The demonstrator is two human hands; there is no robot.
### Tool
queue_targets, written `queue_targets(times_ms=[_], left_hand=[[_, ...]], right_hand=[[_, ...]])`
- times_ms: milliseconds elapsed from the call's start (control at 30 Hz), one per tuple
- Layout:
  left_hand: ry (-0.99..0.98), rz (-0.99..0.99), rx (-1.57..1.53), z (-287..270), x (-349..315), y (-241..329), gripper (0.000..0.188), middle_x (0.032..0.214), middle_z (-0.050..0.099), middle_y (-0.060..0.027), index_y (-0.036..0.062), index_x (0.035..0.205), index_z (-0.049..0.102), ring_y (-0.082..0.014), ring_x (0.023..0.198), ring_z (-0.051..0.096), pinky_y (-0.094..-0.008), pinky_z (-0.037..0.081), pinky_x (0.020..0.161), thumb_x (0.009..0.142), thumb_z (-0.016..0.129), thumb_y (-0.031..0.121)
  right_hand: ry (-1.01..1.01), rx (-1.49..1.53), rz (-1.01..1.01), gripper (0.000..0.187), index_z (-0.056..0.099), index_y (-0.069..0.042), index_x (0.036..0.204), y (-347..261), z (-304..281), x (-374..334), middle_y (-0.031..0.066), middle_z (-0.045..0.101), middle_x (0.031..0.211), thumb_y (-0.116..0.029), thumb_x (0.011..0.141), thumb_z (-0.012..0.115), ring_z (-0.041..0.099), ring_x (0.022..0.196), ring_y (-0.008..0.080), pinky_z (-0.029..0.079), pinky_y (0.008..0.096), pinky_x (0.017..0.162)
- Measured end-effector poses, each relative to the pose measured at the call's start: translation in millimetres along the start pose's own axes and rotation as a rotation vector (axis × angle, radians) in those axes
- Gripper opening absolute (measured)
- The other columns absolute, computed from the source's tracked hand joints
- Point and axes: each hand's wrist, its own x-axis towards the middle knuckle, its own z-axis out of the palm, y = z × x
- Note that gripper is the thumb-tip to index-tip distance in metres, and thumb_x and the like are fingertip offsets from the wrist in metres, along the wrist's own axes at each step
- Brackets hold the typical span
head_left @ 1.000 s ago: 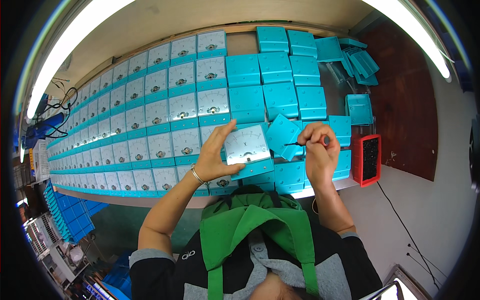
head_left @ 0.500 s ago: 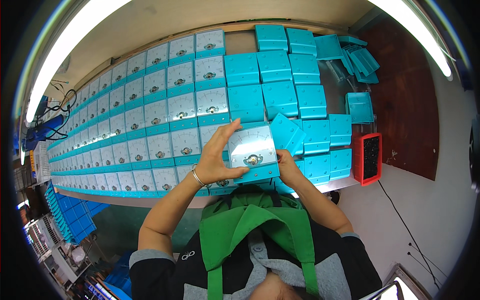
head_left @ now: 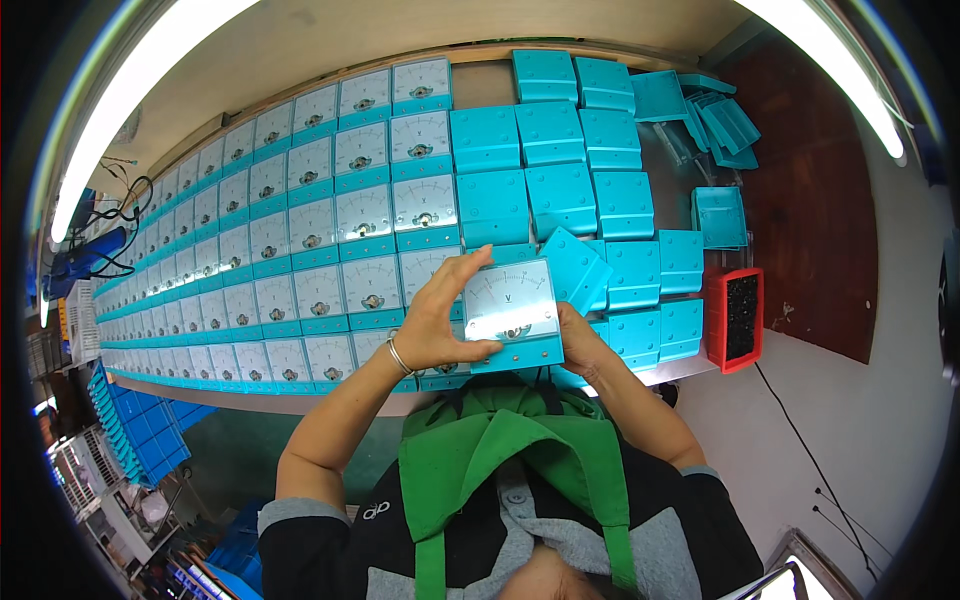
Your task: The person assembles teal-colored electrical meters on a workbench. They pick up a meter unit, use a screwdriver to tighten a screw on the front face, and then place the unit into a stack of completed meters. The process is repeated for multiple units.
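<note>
one boxy, glossy-faced plastic meter (head_left: 512, 305)

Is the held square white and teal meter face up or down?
Face up: on the square meter, the white dial shows its curved scale.

Assembly workshop: bench (head_left: 482, 86) with long rows of same meters (head_left: 363, 212), teal cases (head_left: 491, 203), red bin (head_left: 716, 335) of black parts (head_left: 742, 312), tube lights (head_left: 125, 97) overhead.

White met turquoise on the meter (head_left: 512, 303), a dark scale (head_left: 508, 279) curving across it! Turquoise again on the cases (head_left: 560, 200)! Green blazed from the apron (head_left: 455, 480) over a black-and-grey shirt (head_left: 310, 550), and the tray (head_left: 756, 320) glowed red around black bits (head_left: 741, 315)!
</note>
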Motion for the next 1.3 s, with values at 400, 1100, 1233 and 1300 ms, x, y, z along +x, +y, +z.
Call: queue_targets(times_ms=[400, 1100, 1233, 1300], left_hand=[[0.0, 0.03, 0.005, 4, 1, -3, 0.099, 0.124, 0.053, -0.0191, 0.0071, 0.142, 0.034, -0.0339, 0.114, 0.052, -0.0404, 0.042, 0.098, 0.057, 0.082, 0.025], [0.024, 0.004, -0.002, 6, 1, -3, 0.104, 0.126, 0.052, -0.0181, 0.0077, 0.144, 0.031, -0.0329, 0.116, 0.052, -0.0401, 0.042, 0.099, 0.056, 0.083, 0.024], [0.02, -0.004, -0.01, 5, 1, -2, 0.104, 0.126, 0.051, -0.0183, 0.0073, 0.144, 0.031, -0.033, 0.116, 0.052, -0.0399, 0.042, 0.099, 0.055, 0.084, 0.024], [0.014, -0.005, -0.011, 4, 1, -2, 0.103, 0.127, 0.051, -0.0187, 0.007, 0.143, 0.032, -0.0333, 0.116, 0.051, -0.04, 0.042, 0.099, 0.055, 0.084, 0.023]], right_hand=[[0.051, 0.021, -0.018, 0.035, 0.058, 0.008, 0.111, 2, -1, 0, 0.0141, 0.066, 0.103, -0.002, 0.08, 0.07, 0.067, 0.088, 0.0171, 0.056, 0.0296, 0.077], [0.09, 0.116, -0.15, 0.033, 0.059, 0.005, 0.112, 18, 1, -5, 0.0123, 0.067, 0.1, -0.002, 0.081, 0.068, 0.067, 0.084, 0.0165, 0.058, 0.0302, 0.072], [0.089, 0.129, -0.168, 0.033, 0.059, 0.006, 0.112, 19, 2, -6, 0.0123, 0.067, 0.099, -0.002, 0.081, 0.069, 0.067, 0.084, 0.0167, 0.058, 0.0298, 0.072], [0.086, 0.127, -0.168, 0.033, 0.059, 0.006, 0.112, 19, 2, -7, 0.0119, 0.067, 0.099, -0.002, 0.081, 0.069, 0.067, 0.084, 0.0168, 0.057, 0.029, 0.071]])
